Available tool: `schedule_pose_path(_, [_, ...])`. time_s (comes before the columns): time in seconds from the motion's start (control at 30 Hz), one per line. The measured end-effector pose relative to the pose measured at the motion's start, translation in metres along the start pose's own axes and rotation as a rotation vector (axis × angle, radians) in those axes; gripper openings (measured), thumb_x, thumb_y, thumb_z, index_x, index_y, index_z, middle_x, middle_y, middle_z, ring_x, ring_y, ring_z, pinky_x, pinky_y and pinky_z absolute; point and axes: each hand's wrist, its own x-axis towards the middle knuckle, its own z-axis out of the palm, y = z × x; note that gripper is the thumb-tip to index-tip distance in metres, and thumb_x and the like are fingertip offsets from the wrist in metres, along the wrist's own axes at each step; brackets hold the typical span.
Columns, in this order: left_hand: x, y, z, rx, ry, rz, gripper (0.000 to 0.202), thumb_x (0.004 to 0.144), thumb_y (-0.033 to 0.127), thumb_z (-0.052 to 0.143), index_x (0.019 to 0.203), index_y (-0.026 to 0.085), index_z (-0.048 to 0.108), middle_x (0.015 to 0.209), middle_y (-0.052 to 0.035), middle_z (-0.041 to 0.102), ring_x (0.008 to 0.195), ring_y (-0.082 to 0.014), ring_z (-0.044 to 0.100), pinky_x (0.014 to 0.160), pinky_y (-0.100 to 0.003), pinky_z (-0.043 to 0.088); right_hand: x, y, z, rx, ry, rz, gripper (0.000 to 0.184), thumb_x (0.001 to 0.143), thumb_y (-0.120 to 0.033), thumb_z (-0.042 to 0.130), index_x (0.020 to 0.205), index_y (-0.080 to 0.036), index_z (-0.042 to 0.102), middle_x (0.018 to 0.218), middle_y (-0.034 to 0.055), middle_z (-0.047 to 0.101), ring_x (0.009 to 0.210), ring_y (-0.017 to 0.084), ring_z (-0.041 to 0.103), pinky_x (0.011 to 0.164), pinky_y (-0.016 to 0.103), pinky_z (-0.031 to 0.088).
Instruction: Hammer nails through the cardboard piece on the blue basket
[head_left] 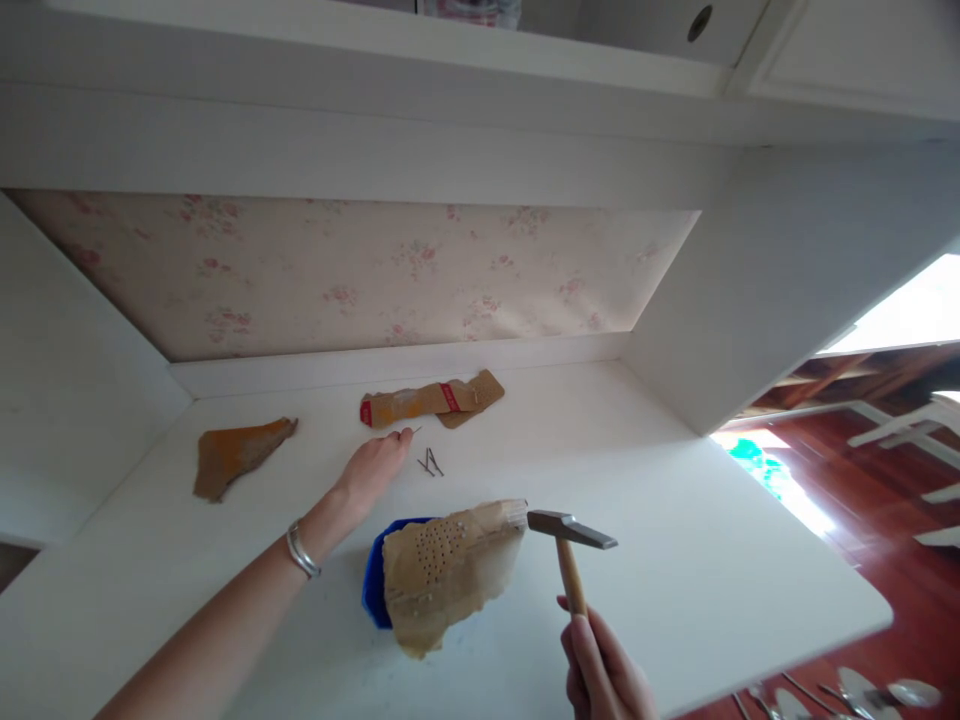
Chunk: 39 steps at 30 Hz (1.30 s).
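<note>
My right hand grips the wooden handle of a hammer, whose metal head hangs just right of a torn piece of cardboard full of small holes. That cardboard lies on a blue object. My left hand, with a metal bangle on the wrist, reaches forward and pinches a thin nail at its fingertips. A few more nails lie on the white desk just to the right of that hand.
Two other cardboard scraps lie further back: an orange-brown one at the left and a long one with red tape near the back wall. Floral wallpaper backs the desk. Spoons lie on the red floor at the lower right.
</note>
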Motion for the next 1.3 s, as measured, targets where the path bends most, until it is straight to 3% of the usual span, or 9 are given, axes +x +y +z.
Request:
schedule_pose_path(0.13, [-0.014, -0.002, -0.009, -0.137, 0.081, -0.015, 0.025, 0.099, 0.014, 0.038, 0.104, 0.014, 0.063, 0.096, -0.0135, 0.07, 0.085, -0.0262, 0.07, 0.075, -0.035, 0.053, -0.001, -0.001, 0.006, 0.0, -0.04, 0.03, 0.077, 0.067, -0.08, 0.062, 0.111, -0.017, 0.062, 0.061, -0.0059, 0.04, 0.043, 0.005, 0.028, 0.039, 0.017, 0.012])
schedule_pose_path(0.23, [-0.022, 0.003, -0.016, -0.26, 0.116, -0.019, 0.029, 0.102, 0.027, 0.036, 0.11, 0.019, 0.063, 0.099, -0.0073, 0.071, 0.083, -0.0192, 0.069, 0.079, -0.03, 0.052, -0.003, -0.003, 0.007, -0.017, -0.077, 0.015, 0.072, 0.07, -0.078, 0.06, 0.108, -0.017, 0.062, 0.061, -0.0055, 0.04, 0.044, 0.006, 0.03, 0.039, 0.018, 0.012])
schedule_pose_path(0.3, [-0.029, 0.009, -0.024, -0.477, 0.074, -0.041, 0.034, 0.102, 0.034, 0.035, 0.114, 0.019, 0.063, 0.089, -0.0046, 0.071, 0.073, -0.0156, 0.068, 0.073, -0.026, 0.054, -0.004, -0.005, 0.008, -0.025, -0.1, -0.007, 0.069, 0.073, -0.077, 0.059, 0.108, -0.018, 0.062, 0.059, -0.0063, 0.038, 0.044, 0.007, 0.029, 0.038, 0.018, 0.012])
schedule_pose_path(0.43, [-0.043, 0.027, -0.046, -1.221, -0.105, -0.127, 0.035, 0.095, 0.042, 0.052, 0.113, 0.016, 0.065, 0.078, -0.0028, 0.067, 0.074, -0.0167, 0.066, 0.072, -0.029, 0.055, -0.006, -0.013, 0.012, -0.015, -0.144, -0.026, 0.068, 0.077, -0.074, 0.058, 0.116, -0.018, 0.059, 0.057, -0.0083, 0.037, 0.043, 0.006, 0.026, 0.038, 0.017, 0.014])
schedule_pose_path(0.57, [-0.056, 0.044, -0.063, -1.556, -0.222, -0.12, 0.034, 0.087, 0.042, 0.065, 0.108, 0.016, 0.068, 0.081, -0.0028, 0.068, 0.078, -0.0156, 0.065, 0.08, -0.03, 0.054, -0.009, -0.024, 0.019, 0.001, -0.177, -0.023, 0.063, 0.081, -0.071, 0.057, 0.116, -0.019, 0.057, 0.057, -0.0083, 0.039, 0.044, 0.005, 0.027, 0.04, 0.016, 0.015])
schedule_pose_path(0.7, [-0.061, 0.052, -0.061, -1.56, -0.255, -0.085, 0.034, 0.084, 0.039, 0.071, 0.109, 0.016, 0.069, 0.082, -0.0035, 0.069, 0.077, -0.0148, 0.065, 0.078, -0.028, 0.053, -0.012, -0.031, 0.026, 0.014, -0.217, -0.017, 0.062, 0.081, -0.071, 0.057, 0.116, -0.02, 0.056, 0.059, -0.0088, 0.038, 0.044, 0.005, 0.027, 0.039, 0.016, 0.016])
schedule_pose_path(0.97, [-0.056, 0.068, -0.047, -1.219, 0.079, 0.004, 0.025, 0.087, 0.043, 0.065, 0.086, 0.02, 0.075, 0.096, -0.0043, 0.071, 0.088, -0.018, 0.065, 0.079, -0.026, 0.051, -0.016, -0.034, 0.034, -0.029, -0.248, -0.059, 0.057, 0.083, -0.07, 0.054, 0.111, -0.02, 0.06, 0.057, -0.0082, 0.037, 0.043, 0.006, 0.027, 0.038, 0.017, 0.017])
schedule_pose_path(1.1, [-0.056, 0.077, -0.047, -1.073, 0.05, -0.018, 0.027, 0.092, 0.044, 0.057, 0.087, 0.023, 0.074, 0.077, 0.0019, 0.072, 0.074, -0.0156, 0.066, 0.071, -0.023, 0.049, -0.016, -0.038, 0.037, -0.041, -0.291, -0.072, 0.059, 0.084, -0.069, 0.054, 0.114, -0.019, 0.059, 0.059, -0.0078, 0.036, 0.046, 0.007, 0.029, 0.037, 0.016, 0.018])
schedule_pose_path(1.3, [-0.059, 0.082, -0.042, -0.986, 0.062, 0.037, 0.02, 0.094, 0.034, 0.056, 0.086, 0.026, 0.073, 0.082, 0.006, 0.073, 0.076, -0.0129, 0.066, 0.074, -0.02, 0.046, -0.014, -0.044, 0.043, -0.063, -0.327, -0.081, 0.06, 0.085, -0.068, 0.053, 0.117, -0.017, 0.059, 0.059, -0.0081, 0.034, 0.048, 0.007, 0.027, 0.036, 0.016, 0.02])
